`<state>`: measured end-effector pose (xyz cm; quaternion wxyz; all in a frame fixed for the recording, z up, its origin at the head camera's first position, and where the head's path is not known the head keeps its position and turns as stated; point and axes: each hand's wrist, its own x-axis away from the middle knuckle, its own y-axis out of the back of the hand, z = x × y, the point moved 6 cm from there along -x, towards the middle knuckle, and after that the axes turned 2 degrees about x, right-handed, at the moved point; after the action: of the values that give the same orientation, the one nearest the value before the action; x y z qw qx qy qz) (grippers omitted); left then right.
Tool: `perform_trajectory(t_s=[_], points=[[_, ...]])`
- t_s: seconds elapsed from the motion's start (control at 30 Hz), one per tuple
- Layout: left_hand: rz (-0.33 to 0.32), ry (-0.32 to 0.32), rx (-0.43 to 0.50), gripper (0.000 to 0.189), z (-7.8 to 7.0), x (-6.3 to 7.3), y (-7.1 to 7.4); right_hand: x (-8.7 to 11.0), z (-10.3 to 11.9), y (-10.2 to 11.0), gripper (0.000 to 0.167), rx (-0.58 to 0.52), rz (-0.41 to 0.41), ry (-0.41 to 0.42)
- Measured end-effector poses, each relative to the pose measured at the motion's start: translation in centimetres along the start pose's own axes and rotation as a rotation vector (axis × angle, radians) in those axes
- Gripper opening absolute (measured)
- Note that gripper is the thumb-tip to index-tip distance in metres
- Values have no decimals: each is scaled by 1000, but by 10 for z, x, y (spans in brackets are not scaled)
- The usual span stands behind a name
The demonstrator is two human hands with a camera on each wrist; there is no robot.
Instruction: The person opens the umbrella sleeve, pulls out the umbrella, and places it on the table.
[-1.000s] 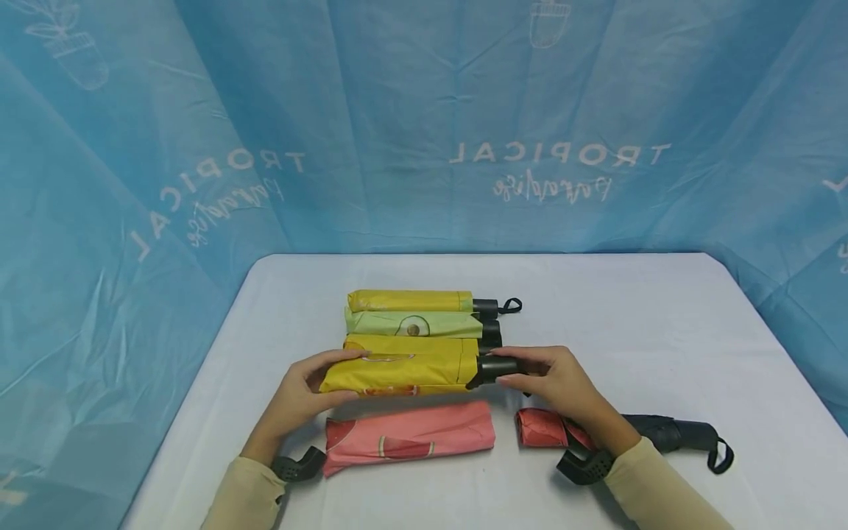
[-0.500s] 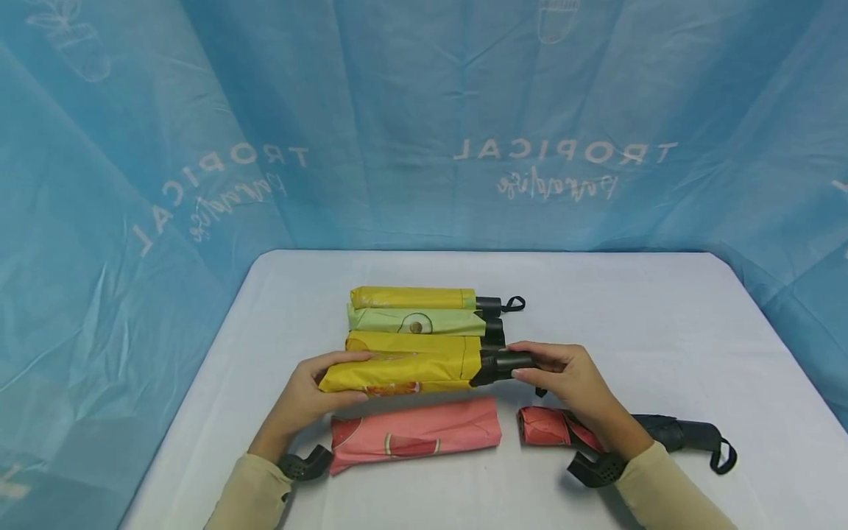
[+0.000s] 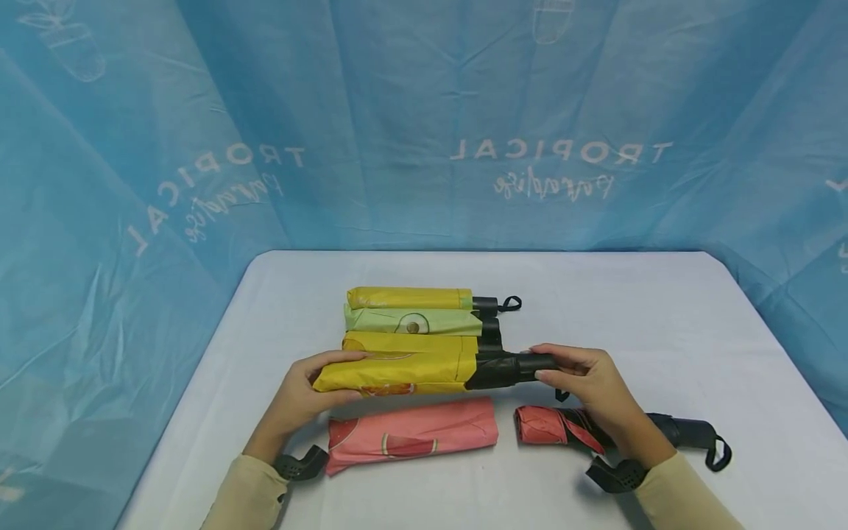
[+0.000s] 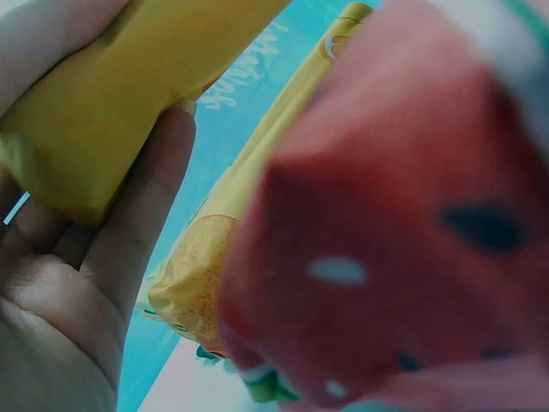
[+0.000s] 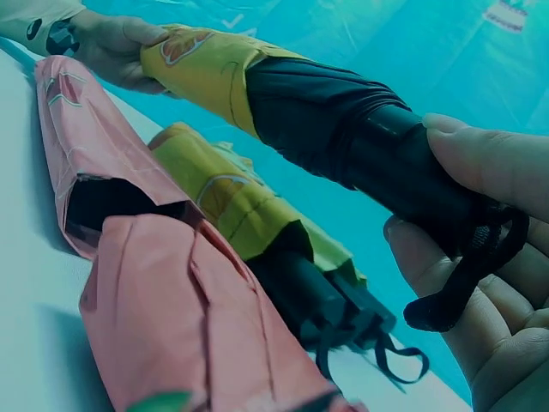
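A folded umbrella (image 3: 497, 371) with a black handle sits partly inside a yellow sleeve (image 3: 404, 372) with an orange-slice print. At the sleeve's closed end, my left hand (image 3: 311, 386) grips the fabric between thumb and fingers. My right hand (image 3: 586, 375) pinches the black handle (image 5: 412, 167), its wrist loop (image 5: 467, 275) hanging by the palm. Dark folded canopy (image 5: 317, 116) shows between sleeve and handle. Both hands hold it level above the table. Just below lies a pink watermelon-print sleeve (image 3: 414, 434), its dark open end (image 5: 120, 206) facing right in the right wrist view.
Behind the hands, a yellow sleeved umbrella (image 3: 411, 343), a green avocado-print one (image 3: 414, 322) and another yellow one (image 3: 411, 298) lie side by side on the white table (image 3: 629, 309). A red and black folded umbrella (image 3: 550, 427) lies under my right forearm. Blue cloth (image 3: 424, 125) hangs behind.
My right hand has moved to the right with the handle, and more of the black umbrella shows outside the yellow sleeve. My left hand has stayed nearly in place.
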<state>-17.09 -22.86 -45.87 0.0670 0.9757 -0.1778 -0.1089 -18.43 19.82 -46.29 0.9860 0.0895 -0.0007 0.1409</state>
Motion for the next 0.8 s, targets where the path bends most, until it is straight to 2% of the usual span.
perform_trajectory(t_s=[0.27,0.5,0.8], points=[[35,-37,44,53,0,1,0,11,-2,18,44,40,-47,-11],[34,-16,82,52,5,2,1,13,-1,22,42,43,-42,-2],[58,-10,77,49,4,-3,-1,18,2,30,40,71,-65,-4]])
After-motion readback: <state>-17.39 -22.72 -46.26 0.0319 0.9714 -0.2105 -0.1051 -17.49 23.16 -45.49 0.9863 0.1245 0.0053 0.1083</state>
